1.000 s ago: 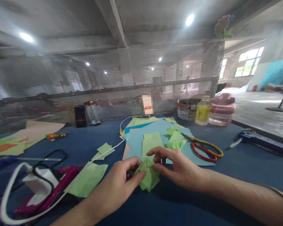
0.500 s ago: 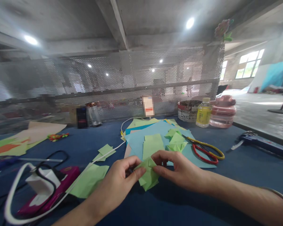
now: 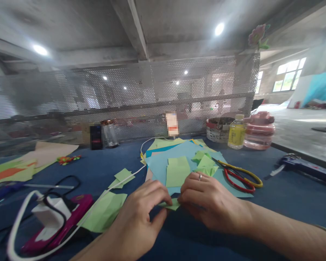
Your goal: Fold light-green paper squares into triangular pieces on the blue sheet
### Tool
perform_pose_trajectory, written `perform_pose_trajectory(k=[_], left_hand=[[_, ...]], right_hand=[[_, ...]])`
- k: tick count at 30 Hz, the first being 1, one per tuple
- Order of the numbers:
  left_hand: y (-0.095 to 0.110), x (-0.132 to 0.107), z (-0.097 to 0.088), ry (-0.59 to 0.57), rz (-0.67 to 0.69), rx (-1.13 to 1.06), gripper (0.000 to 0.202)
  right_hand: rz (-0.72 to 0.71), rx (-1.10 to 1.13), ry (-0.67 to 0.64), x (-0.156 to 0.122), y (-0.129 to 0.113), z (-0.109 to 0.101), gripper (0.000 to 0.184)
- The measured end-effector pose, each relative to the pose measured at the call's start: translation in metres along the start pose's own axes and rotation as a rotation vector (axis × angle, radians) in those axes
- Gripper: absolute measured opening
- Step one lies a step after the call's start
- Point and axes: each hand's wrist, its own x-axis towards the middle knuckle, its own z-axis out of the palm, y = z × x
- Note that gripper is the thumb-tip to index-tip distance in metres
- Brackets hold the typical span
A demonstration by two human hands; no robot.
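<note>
Fingers (image 3: pixel 163 195) of the left hand (image 3: pixel 138 217) and right hand (image 3: pixel 214 203) pinch folded green paper (image 3: pixel 174 205), lower centre of frame; scissors (image 3: pixel 230 166) lie right.

The folded piece (image 3: pixel 174 205) looks like matt paper.

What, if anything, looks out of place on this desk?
The white cable lies across loose green sheets beside the left hand, an odd place for a cord. No spill shows.
</note>
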Motion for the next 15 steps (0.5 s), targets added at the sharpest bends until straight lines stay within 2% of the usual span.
perform_pose_trajectory(k=[3,6,11,15], left_hand=[[-0.0002,-0.0003,0.0003,-0.049,0.037,0.057,0.019],[-0.0005,0.0002,0.0007,-0.118,0.006,0.111,0.019],[-0.0002,0.0023,0.0005,-0.237,-0.089,0.158,0.018],[0.0,0.0036,-0.0009,-0.263,-0.198,0.123,0.008]], right_hand=[[-0.036,-0.009,-0.1,-0.0014,0.0018,0.0012,0.017],[-0.004,-0.013,-0.187,-0.0014,0.0024,0.0019,0.013],[0.063,0.026,-0.23,-0.0009,0.0035,0.0024,0.011],[0.136,0.095,-0.237,-0.0002,0.0056,0.0055,0.014]])
